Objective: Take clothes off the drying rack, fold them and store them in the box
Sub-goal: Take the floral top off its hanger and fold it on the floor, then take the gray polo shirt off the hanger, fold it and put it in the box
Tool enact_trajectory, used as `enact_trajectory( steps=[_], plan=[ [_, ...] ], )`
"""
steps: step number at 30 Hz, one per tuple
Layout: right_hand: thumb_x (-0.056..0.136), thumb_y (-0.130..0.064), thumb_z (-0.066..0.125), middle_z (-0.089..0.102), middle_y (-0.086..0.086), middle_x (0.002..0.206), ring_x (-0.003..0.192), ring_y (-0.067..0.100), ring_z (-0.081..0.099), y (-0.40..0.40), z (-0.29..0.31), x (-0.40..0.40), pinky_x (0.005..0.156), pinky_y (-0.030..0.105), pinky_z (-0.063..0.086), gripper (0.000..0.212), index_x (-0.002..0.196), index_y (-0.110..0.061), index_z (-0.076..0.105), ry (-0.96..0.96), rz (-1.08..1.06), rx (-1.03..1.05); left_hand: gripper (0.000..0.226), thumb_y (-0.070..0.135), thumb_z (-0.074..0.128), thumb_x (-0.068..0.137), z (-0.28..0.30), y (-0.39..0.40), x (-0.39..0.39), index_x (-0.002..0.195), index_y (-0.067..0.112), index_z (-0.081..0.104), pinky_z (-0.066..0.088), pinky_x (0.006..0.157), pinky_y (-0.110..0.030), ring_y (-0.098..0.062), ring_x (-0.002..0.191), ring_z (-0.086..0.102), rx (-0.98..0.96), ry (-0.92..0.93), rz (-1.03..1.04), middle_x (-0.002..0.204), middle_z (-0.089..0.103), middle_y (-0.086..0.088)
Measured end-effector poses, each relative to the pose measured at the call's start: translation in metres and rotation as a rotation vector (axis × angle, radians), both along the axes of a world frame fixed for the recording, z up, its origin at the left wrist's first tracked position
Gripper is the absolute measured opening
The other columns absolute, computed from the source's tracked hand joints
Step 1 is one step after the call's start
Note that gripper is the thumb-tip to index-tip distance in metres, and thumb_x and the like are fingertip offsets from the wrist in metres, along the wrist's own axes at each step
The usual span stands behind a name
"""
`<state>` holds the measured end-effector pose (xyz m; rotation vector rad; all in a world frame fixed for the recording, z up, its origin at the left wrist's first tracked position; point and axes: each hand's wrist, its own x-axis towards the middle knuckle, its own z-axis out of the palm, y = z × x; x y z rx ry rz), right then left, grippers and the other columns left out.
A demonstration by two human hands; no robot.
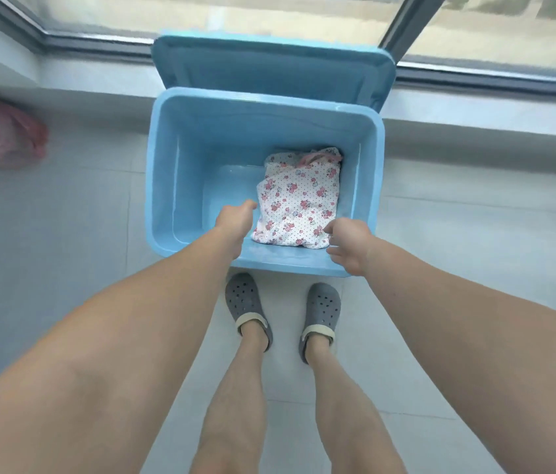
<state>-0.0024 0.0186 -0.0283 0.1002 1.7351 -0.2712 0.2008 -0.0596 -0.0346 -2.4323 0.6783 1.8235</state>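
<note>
Blue box (164,172), lid (269,63) propped behind | floral garment (299,203) inside | left hand (235,217), right hand (350,246) fingers loosely curled, empty | pink bag (13,138) left

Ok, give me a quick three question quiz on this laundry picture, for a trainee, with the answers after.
1. True or false: the lid of the blue box is open.
2. Which side of the box floor does the folded flowery garment lie on, as seen here: A left, B right, C middle?
3. What is the left hand holding?

Key
1. True; it stands open behind the box, against the window ledge.
2. B.
3. Nothing; like the right hand, it hovers over the near rim, loosely curled.
</note>
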Motion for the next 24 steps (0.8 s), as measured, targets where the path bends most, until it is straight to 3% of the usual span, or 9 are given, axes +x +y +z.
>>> enact_trajectory(
  steps=[3, 5, 7, 11, 12, 13, 14, 17, 24],
  plan=[
    [0.099, -0.019, 0.056, 0.053, 0.005, 0.108, 0.085, 0.026, 0.053, -0.02, 0.071, 0.002, 0.086, 0.042, 0.058, 0.033, 0.132, -0.014, 0.058, 0.0, 0.067, -0.077, 0.061, 0.044, 0.058, 0.097, 0.075, -0.002, 0.006, 0.148, 0.014, 0.045, 0.046, 0.106, -0.041, -0.029, 0.126, 0.055, -0.049, -0.004, 0.083, 0.141, 0.048, -0.005],
    [0.095, -0.021, 0.058, 0.052, 0.004, 0.098, 0.072, 0.021, 0.048, -0.033, 0.129, 0.016, 0.065, 0.034, 0.046, 0.019, 0.114, -0.018, 0.058, 0.0, 0.132, -0.139, 0.066, 0.048, 0.059, 0.095, 0.135, 0.005, 0.016, 0.152, 0.017, 0.042, 0.047, 0.107, -0.042, -0.028, 0.125, 0.055, -0.092, 0.008, 0.14, 0.145, 0.045, -0.001],
    [0.094, -0.022, 0.058, 0.054, 0.005, 0.094, 0.069, 0.019, 0.048, -0.048, 0.177, 0.036, 0.065, 0.032, 0.038, 0.022, 0.116, -0.017, 0.058, 0.006, 0.193, -0.204, 0.069, 0.051, 0.06, 0.093, 0.189, 0.01, 0.028, 0.152, 0.02, 0.043, 0.047, 0.107, -0.042, -0.028, 0.121, 0.057, -0.145, 0.018, 0.194, 0.143, 0.046, 0.0],
    [0.102, -0.026, 0.057, 0.057, 0.007, 0.104, 0.1, 0.02, 0.06, -0.064, 0.27, 0.099, 0.111, 0.044, 0.049, 0.036, 0.133, -0.008, 0.06, -0.085, 0.28, -0.35, 0.047, 0.048, 0.06, 0.096, 0.283, 0.025, 0.069, 0.131, 0.017, 0.056, 0.049, 0.101, -0.038, -0.025, 0.112, 0.061, -0.262, 0.023, 0.369, 0.124, 0.056, 0.0],
    [0.101, -0.027, 0.057, 0.059, 0.011, 0.108, 0.13, 0.016, 0.053, -0.066, 0.296, 0.121, 0.119, 0.051, 0.042, 0.042, 0.138, -0.006, 0.059, -0.121, 0.318, -0.376, 0.036, 0.044, 0.06, 0.097, 0.307, 0.028, 0.086, 0.118, 0.016, 0.059, 0.049, 0.092, -0.035, -0.022, 0.102, 0.062, -0.306, 0.026, 0.448, 0.113, 0.058, 0.0],
    [0.101, -0.027, 0.057, 0.063, 0.016, 0.112, 0.095, 0.025, 0.049, -0.068, 0.317, 0.142, 0.121, 0.055, 0.039, 0.046, 0.141, -0.004, 0.058, -0.147, 0.364, -0.399, 0.029, 0.042, 0.06, 0.098, 0.33, 0.03, 0.099, 0.108, 0.015, 0.06, 0.046, 0.081, -0.033, -0.021, 0.09, 0.059, -0.345, 0.03, 0.525, 0.102, 0.058, 0.0],
    [0.101, -0.028, 0.056, 0.066, 0.019, 0.116, 0.119, 0.025, 0.065, -0.069, 0.336, 0.162, 0.116, 0.054, 0.043, 0.045, 0.14, -0.004, 0.059, -0.158, 0.415, -0.428, 0.027, 0.041, 0.06, 0.097, 0.349, 0.032, 0.115, 0.103, 0.015, 0.059, 0.042, 0.072, -0.031, -0.02, 0.083, 0.053, -0.375, 0.02, 0.601, 0.096, 0.056, 0.0],
    [0.101, -0.027, 0.055, 0.06, 0.011, 0.103, 0.093, 0.026, 0.055, -0.068, 0.4, 0.228, 0.084, 0.037, 0.042, 0.021, 0.11, -0.011, 0.065, -0.141, 0.571, -0.514, 0.026, 0.045, 0.058, 0.098, 0.414, 0.048, 0.166, 0.095, 0.02, 0.053, 0.038, 0.066, -0.028, -0.02, 0.081, 0.049, -0.459, 0.024, 0.751, 0.088, 0.053, -0.001],
    [0.095, -0.026, 0.06, 0.059, 0.008, 0.093, 0.087, 0.023, 0.052, -0.024, 0.533, 0.354, 0.083, 0.037, 0.046, 0.019, 0.108, -0.014, 0.068, -0.177, 0.712, -0.742, 0.021, 0.033, 0.059, 0.098, 0.531, 0.11, 0.277, 0.11, 0.017, 0.061, 0.046, 0.08, -0.034, -0.021, 0.098, 0.061, -0.679, -0.004, 0.84, 0.106, 0.06, -0.004]
  ],
)
